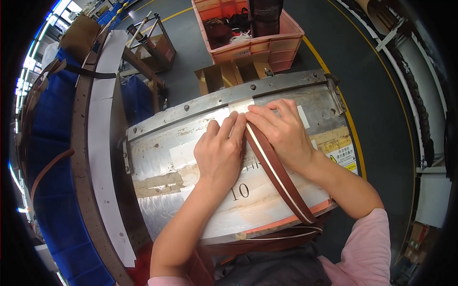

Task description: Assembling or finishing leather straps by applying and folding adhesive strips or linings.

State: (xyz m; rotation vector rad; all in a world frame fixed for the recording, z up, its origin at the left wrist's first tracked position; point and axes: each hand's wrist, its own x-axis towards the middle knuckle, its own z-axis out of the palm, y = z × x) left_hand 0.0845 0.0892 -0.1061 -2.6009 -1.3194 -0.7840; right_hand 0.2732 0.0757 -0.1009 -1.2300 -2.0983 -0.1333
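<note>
A long brown strap with a white stripe (273,165) runs over a worn metal machine top (157,155) and hangs over its near edge, with more of it looped below. At the far end of the strap, my left hand (220,148) and my right hand (285,132) meet fingertip to fingertip. The right fingers are bent and closed on the strap's end from the right. From the left, the left fingers press together against that same end. The strap's very tip is hidden under the fingers.
A bolted metal bar (191,106) crosses the machine's far edge. Beyond stand an open cardboard box (210,81) and a pink crate (281,50) of dark items. On the left are a long white-topped ledge (102,143) and blue bins (52,190). A warning label (341,155) sits right.
</note>
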